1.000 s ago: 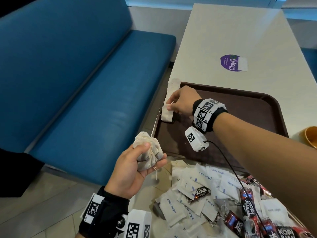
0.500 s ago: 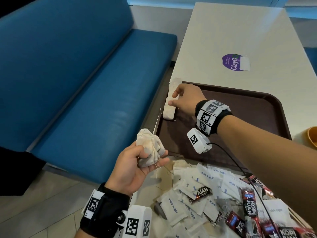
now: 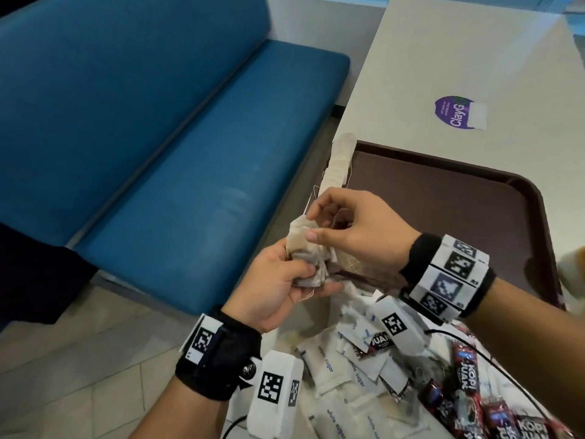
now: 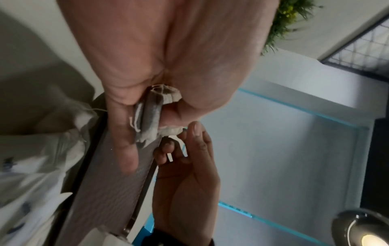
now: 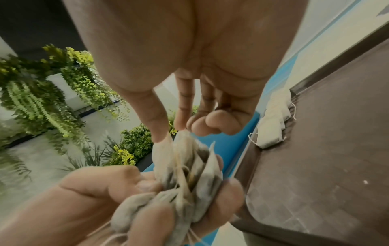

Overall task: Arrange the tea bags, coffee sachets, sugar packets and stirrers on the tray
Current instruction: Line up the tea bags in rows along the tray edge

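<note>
Clutched in my left hand (image 3: 269, 286) is a bunch of beige paper tea bags (image 3: 305, 264); my right hand (image 3: 354, 226) pinches one bag's top corner with thumb and forefinger.

Taking the dark brown plastic tray (image 3: 459, 210) as landmark: it sits on the pale table (image 3: 474, 58), most of its floor bare, so I have plenty of room to set things down. Only a row of tea bags (image 3: 337, 166) lies along its left rim, right at the table edge above the blue bench (image 3: 190, 185). Just off its near rim, white sugar packets (image 3: 329, 365) and red coffee sachets (image 3: 468, 372) wait unsorted. I judge the task barely started; I see no stirrers.
</note>
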`<state>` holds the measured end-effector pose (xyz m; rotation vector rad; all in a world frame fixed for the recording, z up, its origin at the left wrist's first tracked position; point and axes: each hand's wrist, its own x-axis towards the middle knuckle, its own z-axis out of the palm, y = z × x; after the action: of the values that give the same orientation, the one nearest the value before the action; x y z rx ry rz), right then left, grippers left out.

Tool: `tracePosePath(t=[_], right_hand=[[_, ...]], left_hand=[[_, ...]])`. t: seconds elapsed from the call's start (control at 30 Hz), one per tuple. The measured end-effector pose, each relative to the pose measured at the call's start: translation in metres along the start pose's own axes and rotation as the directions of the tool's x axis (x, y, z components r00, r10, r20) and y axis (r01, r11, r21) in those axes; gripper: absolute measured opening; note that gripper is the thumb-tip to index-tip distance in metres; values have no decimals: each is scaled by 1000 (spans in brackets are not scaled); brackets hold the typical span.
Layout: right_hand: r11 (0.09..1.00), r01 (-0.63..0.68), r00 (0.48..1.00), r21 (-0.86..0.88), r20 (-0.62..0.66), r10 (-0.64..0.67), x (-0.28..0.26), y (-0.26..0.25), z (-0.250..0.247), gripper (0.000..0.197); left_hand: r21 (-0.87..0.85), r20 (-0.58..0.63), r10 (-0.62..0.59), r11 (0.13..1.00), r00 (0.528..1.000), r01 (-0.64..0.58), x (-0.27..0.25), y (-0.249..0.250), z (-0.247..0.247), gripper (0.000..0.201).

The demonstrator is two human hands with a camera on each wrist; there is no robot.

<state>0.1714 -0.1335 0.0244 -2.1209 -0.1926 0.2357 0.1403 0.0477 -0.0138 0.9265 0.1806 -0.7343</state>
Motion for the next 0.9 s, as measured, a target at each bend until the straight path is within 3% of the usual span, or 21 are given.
tracePosePath(t=[0.17,0.3,0.43,0.57,0.67,0.73,0.8,0.9], right_hand=[[990,64,998,-123,8,-64,-1,-2,1,10],[997,30,999,78,-41,-26,5,-2,-9,9],[938,22,992,347,-125,23,15,0,-31,8],[914,14,977,405,-199,73,25,7,-46,5],[959,-31,943,283,-310,122,31,18,-53,3],[993,-116,890,34,-439,119,36,27,-62,2],[967,-178,860,-182,-507,62,38,30,-69,1],[958,-178,850,-226,-525,34,41,31,-72,4]], left_hand=[[51,9,-3,999,1000,3,-1,-1,4,48],[63,-21,18,998,1000,-17,3,0,2,41],[26,-44,52,998,998,-51,4,0,-4,40],[29,-75,48,999,996,-46,9,0,-11,43],[46,-88,53,998,995,-49,9,2,-10,39],[51,-94,58,997,994,-54,7,3,-10,36],[40,-98,60,998,993,-57,6,3,-11,36],[30,-118,55,998,992,-52,4,3,-13,37]])
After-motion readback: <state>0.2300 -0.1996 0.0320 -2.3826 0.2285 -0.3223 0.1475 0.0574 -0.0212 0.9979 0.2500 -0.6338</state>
